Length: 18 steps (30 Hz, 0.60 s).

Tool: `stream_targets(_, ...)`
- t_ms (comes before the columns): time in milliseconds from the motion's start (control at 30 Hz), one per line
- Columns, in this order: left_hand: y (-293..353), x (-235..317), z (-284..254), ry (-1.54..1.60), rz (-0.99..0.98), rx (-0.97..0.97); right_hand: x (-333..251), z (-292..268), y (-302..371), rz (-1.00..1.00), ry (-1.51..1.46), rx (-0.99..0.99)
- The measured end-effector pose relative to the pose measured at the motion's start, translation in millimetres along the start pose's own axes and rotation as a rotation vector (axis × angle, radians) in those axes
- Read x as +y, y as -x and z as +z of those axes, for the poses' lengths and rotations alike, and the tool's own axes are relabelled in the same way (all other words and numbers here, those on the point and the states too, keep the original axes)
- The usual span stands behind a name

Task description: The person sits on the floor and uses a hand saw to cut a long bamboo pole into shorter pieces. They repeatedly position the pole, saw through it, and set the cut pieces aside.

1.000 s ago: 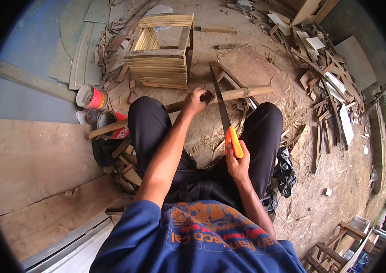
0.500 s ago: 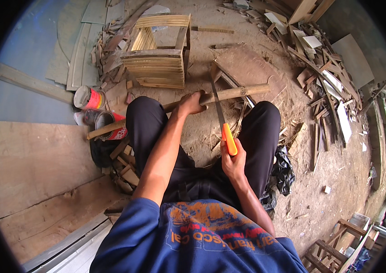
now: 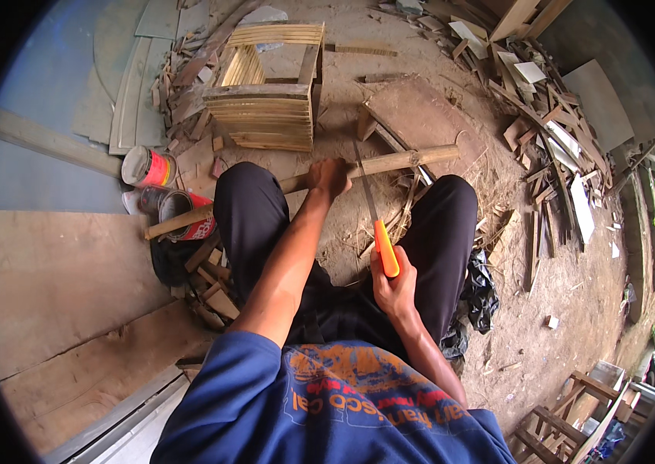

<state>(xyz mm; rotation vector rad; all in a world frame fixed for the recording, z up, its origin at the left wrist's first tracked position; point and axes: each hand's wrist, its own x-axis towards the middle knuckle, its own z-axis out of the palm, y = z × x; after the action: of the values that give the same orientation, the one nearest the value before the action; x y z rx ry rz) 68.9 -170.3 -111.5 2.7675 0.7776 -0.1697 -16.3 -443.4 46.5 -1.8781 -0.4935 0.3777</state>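
A long bamboo pole [image 3: 408, 159] lies slantwise in front of me, its left part passing over my left thigh. My left hand [image 3: 330, 177] is closed around it near the middle. In my right hand [image 3: 394, 280] is a handsaw [image 3: 386, 249] with an orange handle, gripped between my knees. Its thin blade points away from me and crosses the pole just right of my left hand. The pole's right part passes over a brown board [image 3: 425, 116] on the ground; whether they touch, I cannot tell.
A slatted wooden crate [image 3: 262, 116] stands ahead on the left. Two red paint cans [image 3: 188, 215] sit beside my left knee. Scrap wood [image 3: 547, 147] is heaped at the far right, and a black plastic bag [image 3: 483, 294] lies by my right leg. A wooden frame [image 3: 567, 417] stands lower right.
The saw and my right hand have shifted slightly left, with the handle tilting a little. My left hand has turned slightly on the pole, still holding it.
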Motion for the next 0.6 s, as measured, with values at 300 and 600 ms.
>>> stream_targets(300,19,10,-21,0.081,-0.056,-0.01,-7,0,5,-0.002,0.028,0.0)
stream_targets(600,20,9,-24,0.068,-0.028,0.045,-12,1,9,0.038,0.03,-0.043)
